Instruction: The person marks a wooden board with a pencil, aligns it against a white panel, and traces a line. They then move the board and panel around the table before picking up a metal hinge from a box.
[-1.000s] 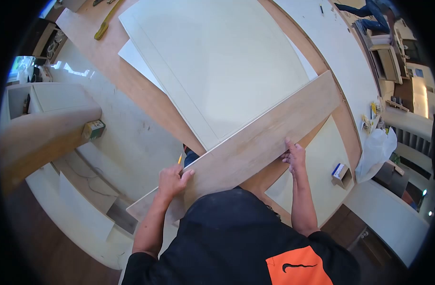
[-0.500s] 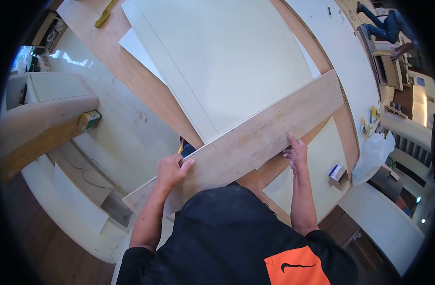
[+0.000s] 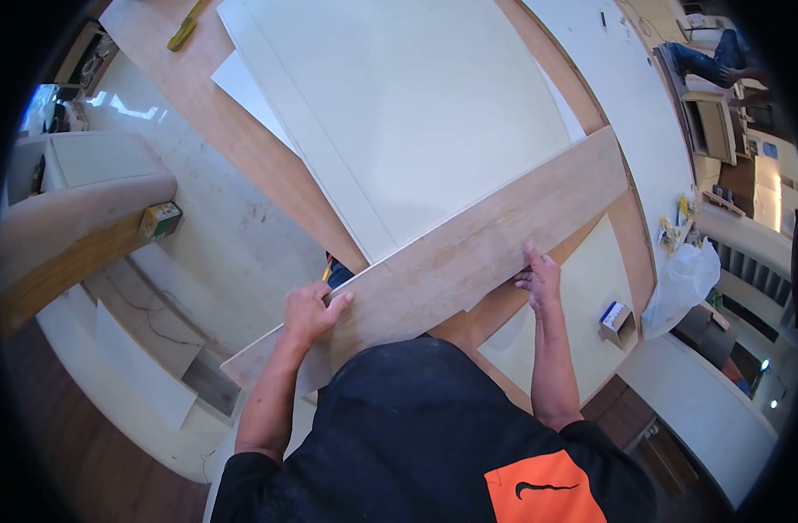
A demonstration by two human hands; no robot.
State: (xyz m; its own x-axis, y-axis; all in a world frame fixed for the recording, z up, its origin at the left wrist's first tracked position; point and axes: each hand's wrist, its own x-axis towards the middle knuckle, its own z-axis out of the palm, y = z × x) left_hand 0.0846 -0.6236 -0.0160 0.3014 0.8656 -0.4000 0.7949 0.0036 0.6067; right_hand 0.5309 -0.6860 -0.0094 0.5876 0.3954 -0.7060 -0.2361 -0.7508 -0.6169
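A long, narrow wooden board (image 3: 442, 270) lies at a slant in front of my body, its far edge right along the near end of a large cream panel (image 3: 416, 122). My left hand (image 3: 314, 312) grips the board near its left end, thumb on top and fingers over the far edge. Toward the right, my right hand (image 3: 540, 275) pinches the board's near edge, thumb above and fingers curled below. A thin line runs lengthwise near the panel's left side. Something yellow, perhaps a pencil (image 3: 328, 268), shows just beyond my left hand.
Under the panel is a brown wooden sheet (image 3: 268, 170). A yellow-handled tool (image 3: 184, 31) lies at its upper left. To the right are a small open box (image 3: 618, 323), a plastic bag (image 3: 683, 288) and a white surface (image 3: 630, 96). Another person (image 3: 721, 65) is at the far right.
The whole view has shifted slightly left. Both hands keep their hold on the board, which stays in nearly the same place. The other person's arm and legs have moved.
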